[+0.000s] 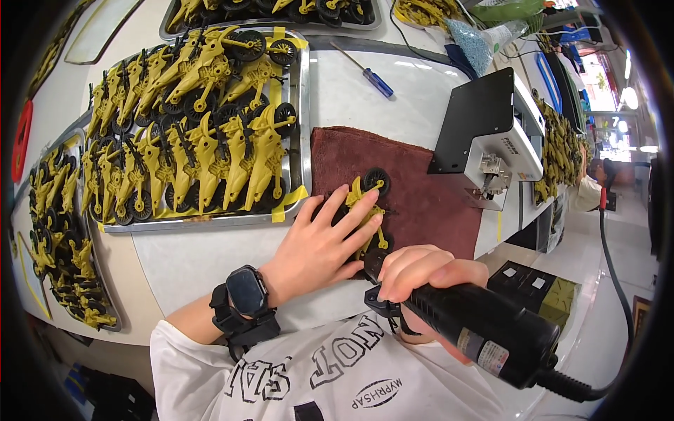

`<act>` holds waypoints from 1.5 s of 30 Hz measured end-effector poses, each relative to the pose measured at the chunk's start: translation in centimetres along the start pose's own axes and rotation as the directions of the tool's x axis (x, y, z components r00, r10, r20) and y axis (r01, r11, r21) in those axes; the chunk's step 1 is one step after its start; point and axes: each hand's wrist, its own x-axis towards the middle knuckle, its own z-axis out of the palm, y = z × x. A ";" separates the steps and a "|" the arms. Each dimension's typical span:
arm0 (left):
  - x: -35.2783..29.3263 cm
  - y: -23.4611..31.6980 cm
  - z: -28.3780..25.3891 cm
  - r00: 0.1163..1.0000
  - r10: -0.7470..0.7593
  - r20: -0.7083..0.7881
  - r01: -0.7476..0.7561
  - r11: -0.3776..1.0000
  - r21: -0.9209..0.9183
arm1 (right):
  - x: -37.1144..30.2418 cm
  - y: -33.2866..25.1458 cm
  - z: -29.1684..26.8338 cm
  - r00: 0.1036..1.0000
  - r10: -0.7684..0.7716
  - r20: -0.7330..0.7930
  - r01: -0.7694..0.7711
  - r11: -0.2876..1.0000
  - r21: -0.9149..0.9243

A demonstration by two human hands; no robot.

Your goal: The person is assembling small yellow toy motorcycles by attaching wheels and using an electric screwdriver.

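A yellow toy motorcycle (357, 188) with black wheels lies on a reddish-brown cloth (414, 165). My left hand (309, 242) reaches over it with fingers spread, the fingertips pressing on its body and holding it against the cloth; the hand covers part of it. My right hand (428, 274) is wrapped round a black corded electric screwdriver (484, 323). The tool's front end points at the motorcycle's near side, close to my left thumb. Its tip is hidden, so I cannot tell whether it touches the toy.
Left of the cloth, a metal tray (304, 140) holds rows of similar motorcycles; another tray (116, 281) stands farther left. A blue-handled screwdriver (378, 82) lies beyond the cloth. A black-and-white machine (484, 133) stands at the right. The power cord (618, 281) loops along the right side.
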 end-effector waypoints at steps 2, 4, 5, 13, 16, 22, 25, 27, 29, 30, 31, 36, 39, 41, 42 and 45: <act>0.2 0.1 -0.1 1.000 0.010 -0.003 -0.010 1.000 0.005 | 0.3 -0.4 0.2 0.997 0.046 -0.064 -0.046 0.999 0.010; 0.4 0.3 -0.3 1.000 0.026 -0.010 -0.026 0.999 0.023 | 0.4 -0.5 -0.2 0.998 0.037 -0.048 -0.036 0.999 0.019; 0.5 0.4 -0.3 0.999 0.039 -0.018 -0.038 0.998 0.040 | 0.4 -0.6 -0.3 0.999 0.029 -0.030 -0.028 0.999 0.030; 0.2 0.3 -0.1 0.999 0.022 0.048 -0.025 0.998 0.064 | 1.3 -5.4 -2.3 0.952 -0.242 -0.188 0.183 0.941 -0.286; 0.4 0.4 -0.1 0.997 0.038 0.066 -0.042 0.998 0.056 | 1.8 -7.5 -5.9 0.801 -0.453 -0.392 0.185 0.810 -0.557; 0.3 0.1 0.1 0.994 0.052 0.101 -0.057 0.997 0.050 | 3.9 -9.0 -11.3 0.605 -0.547 -0.579 -0.005 0.724 -0.689; 0.4 0.2 0.2 0.993 0.055 0.102 -0.061 0.997 0.056 | 4.2 -6.9 -12.7 0.603 -0.515 -0.609 -0.099 0.710 -0.697; 0.6 0.4 -0.1 0.994 0.054 0.099 -0.060 0.996 0.062 | 4.3 -6.7 -12.5 0.599 -0.512 -0.616 -0.149 0.684 -0.714; 0.4 0.3 -0.1 0.993 0.052 0.102 -0.058 0.997 0.059 | 4.2 -6.4 -11.9 0.600 -0.496 -0.628 -0.140 0.707 -0.693; 0.3 0.2 -0.1 0.994 0.039 0.101 -0.046 0.997 0.061 | 4.2 -6.1 -11.6 0.607 -0.473 -0.639 -0.127 0.736 -0.665; 0.2 0.1 -0.2 0.995 0.031 0.096 -0.037 0.997 0.067 | 3.9 -6.5 -11.1 0.637 -0.396 -0.661 -0.162 0.770 -0.617; 0.5 0.4 -0.3 0.993 0.058 0.104 -0.063 0.997 0.043 | 2.2 -4.9 -5.4 0.845 -0.184 -0.501 0.126 0.981 -0.147; 0.3 0.2 -0.3 0.993 0.061 0.096 -0.064 0.997 0.031 | 3.1 -2.4 -3.7 0.901 -0.139 -0.411 0.136 0.990 -0.037; 0.2 0.0 -0.1 0.994 0.059 0.088 -0.062 0.998 0.029 | 3.5 -1.3 -3.2 0.921 -0.104 -0.375 0.121 0.992 0.021; 0.1 -0.1 0.1 0.996 0.051 0.070 -0.051 0.999 -0.008 | 3.6 -1.1 -3.2 0.923 -0.102 -0.371 0.120 0.992 0.026; 0.2 -0.1 -0.1 0.998 0.045 0.050 -0.042 0.998 -0.045 | 3.9 -0.9 -3.2 0.928 -0.116 -0.354 0.129 0.992 0.013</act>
